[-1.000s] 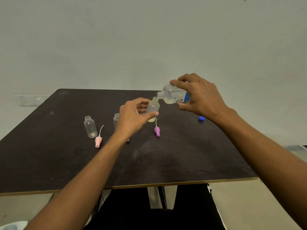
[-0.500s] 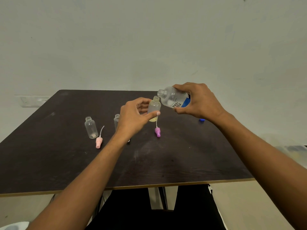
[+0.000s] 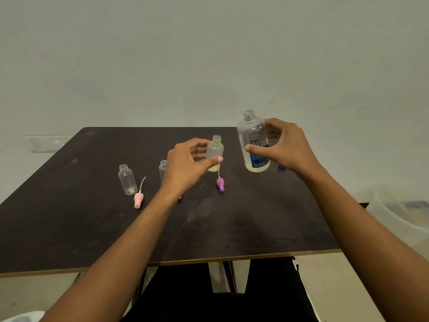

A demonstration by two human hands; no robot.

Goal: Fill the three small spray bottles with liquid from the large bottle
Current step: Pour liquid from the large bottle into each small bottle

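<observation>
My right hand (image 3: 286, 148) grips the large clear bottle (image 3: 255, 142) with a blue label, upright and uncapped, a little pale liquid at its bottom. My left hand (image 3: 186, 167) pinches a small bottle (image 3: 214, 151) between thumb and fingers; it stands upright with yellowish liquid in its base. A second small bottle (image 3: 162, 169) shows partly behind my left hand. A third, empty small bottle (image 3: 127, 180) stands at the left on the dark table (image 3: 69, 217).
A pink spray top (image 3: 138, 198) lies beside the left bottle and a purple spray top (image 3: 220, 184) lies below the held one. A blue cap (image 3: 281, 167) peeks out behind my right hand. A translucent tub (image 3: 399, 210) sits off the table's right edge.
The large bottle went from tilted, neck at the small bottle's mouth, to upright and moved right. My left hand kept the small bottle in nearly the same place.
</observation>
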